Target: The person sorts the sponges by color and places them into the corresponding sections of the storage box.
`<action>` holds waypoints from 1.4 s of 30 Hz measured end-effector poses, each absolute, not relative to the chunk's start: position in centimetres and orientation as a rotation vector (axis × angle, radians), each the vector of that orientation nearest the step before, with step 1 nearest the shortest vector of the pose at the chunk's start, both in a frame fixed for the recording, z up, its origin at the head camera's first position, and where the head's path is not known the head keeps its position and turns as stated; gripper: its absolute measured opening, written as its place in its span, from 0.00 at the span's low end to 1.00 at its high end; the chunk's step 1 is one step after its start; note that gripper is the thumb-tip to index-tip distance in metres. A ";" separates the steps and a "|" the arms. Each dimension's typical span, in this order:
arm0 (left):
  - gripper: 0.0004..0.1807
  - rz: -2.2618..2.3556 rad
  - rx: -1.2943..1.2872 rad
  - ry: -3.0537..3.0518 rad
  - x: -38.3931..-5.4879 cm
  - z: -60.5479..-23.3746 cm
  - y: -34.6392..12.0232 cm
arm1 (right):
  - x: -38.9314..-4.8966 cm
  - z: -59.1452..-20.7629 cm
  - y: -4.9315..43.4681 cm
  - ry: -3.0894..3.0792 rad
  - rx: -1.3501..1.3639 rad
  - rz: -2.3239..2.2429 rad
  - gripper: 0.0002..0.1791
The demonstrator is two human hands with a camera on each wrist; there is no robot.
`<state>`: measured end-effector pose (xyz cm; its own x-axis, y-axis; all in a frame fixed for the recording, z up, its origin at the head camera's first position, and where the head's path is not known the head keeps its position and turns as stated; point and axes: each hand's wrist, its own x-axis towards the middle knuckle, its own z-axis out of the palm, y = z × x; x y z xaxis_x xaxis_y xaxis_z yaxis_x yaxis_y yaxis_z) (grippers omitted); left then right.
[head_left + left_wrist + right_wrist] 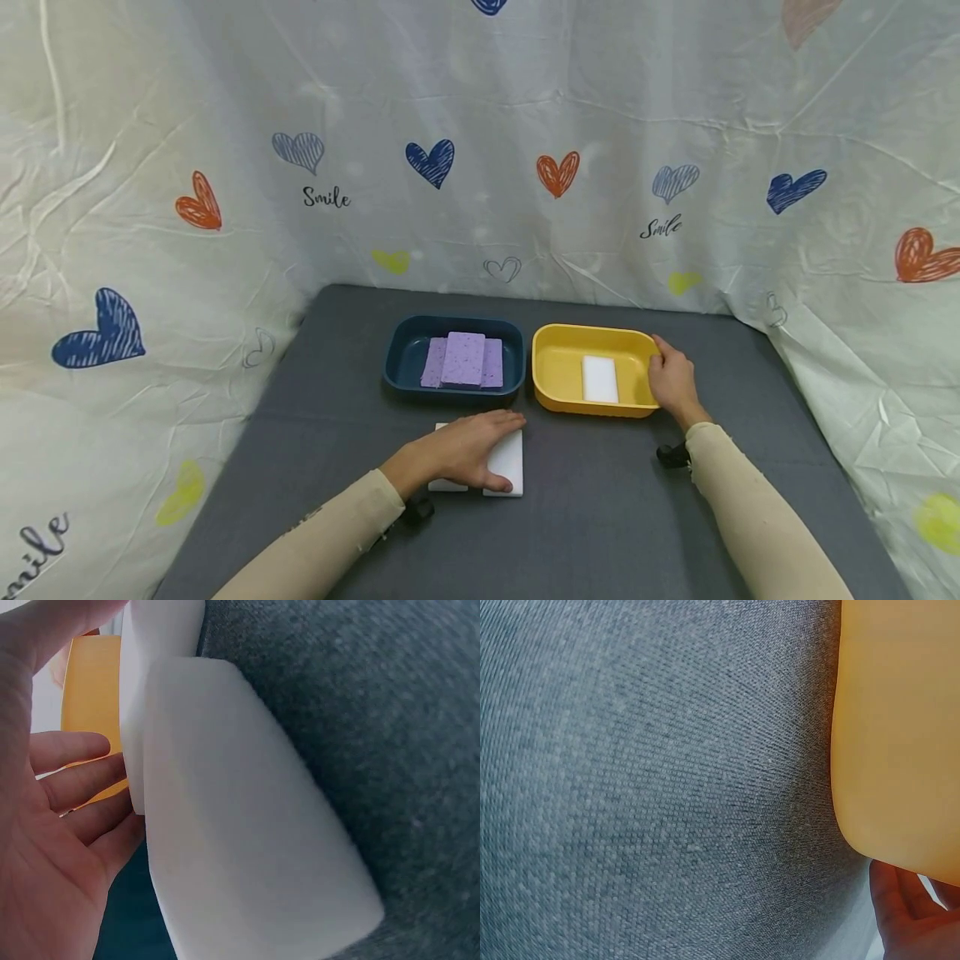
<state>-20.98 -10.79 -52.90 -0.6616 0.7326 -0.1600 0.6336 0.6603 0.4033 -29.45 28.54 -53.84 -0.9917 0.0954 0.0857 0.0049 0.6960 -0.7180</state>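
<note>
Maybe it's picking-up time: the left hand [465,450], fingers apart round a white block [508,463] in from the table [600,517]'s left edge, should squeeze next, while the right hand [673,380] grips the yellow tub [558,367].

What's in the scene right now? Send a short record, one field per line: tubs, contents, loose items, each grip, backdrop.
Blue tub: left of yellow tub
Blue tub contents: purple sponges, three visible, one overlapping two
Yellow tub contents: one white block
Loose on grey table: two white blocks, nearer the camera than the blue tub
Left grip: fingers spread over those two blocks; firm hold not evident
Right grip: holds yellow tub's right end
Backdrop: pale sheet printed with hearts
</note>
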 end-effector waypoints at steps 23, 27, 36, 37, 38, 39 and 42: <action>0.57 0.450 1.091 2.551 -20.4 -52.9 -11.5 | -29.7 -53.6 28.4 -2.787 -0.094 1.174 0.32; 0.57 0.438 1.088 2.545 -20.4 -52.9 -11.5 | -29.7 -53.6 28.4 -2.785 -0.091 1.180 0.32; 0.58 0.418 1.096 2.555 -20.1 -53.2 -11.3 | -29.6 -53.7 28.4 -2.792 -0.096 1.185 0.32; 0.58 0.415 1.098 2.555 -20.1 -53.3 -11.3 | -29.6 -53.7 28.4 -2.793 -0.096 1.185 0.32; 0.57 0.414 1.098 2.555 -20.1 -53.3 -11.3 | -29.6 -53.7 28.5 -2.795 -0.097 1.185 0.32; 0.57 0.411 1.100 2.554 -20.0 -53.3 -11.2 | -29.5 -53.7 28.5 -2.795 -0.098 1.186 0.32; 0.57 0.404 1.101 2.558 -20.0 -53.4 -11.2 | -29.5 -53.8 28.5 -2.797 -0.098 1.189 0.32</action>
<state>-19.97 -11.20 -53.39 -0.6486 0.7388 -0.1830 0.6465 0.6617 0.3797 -29.51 28.48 -53.79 -0.9928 0.0988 0.0675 0.0200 0.6931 -0.7206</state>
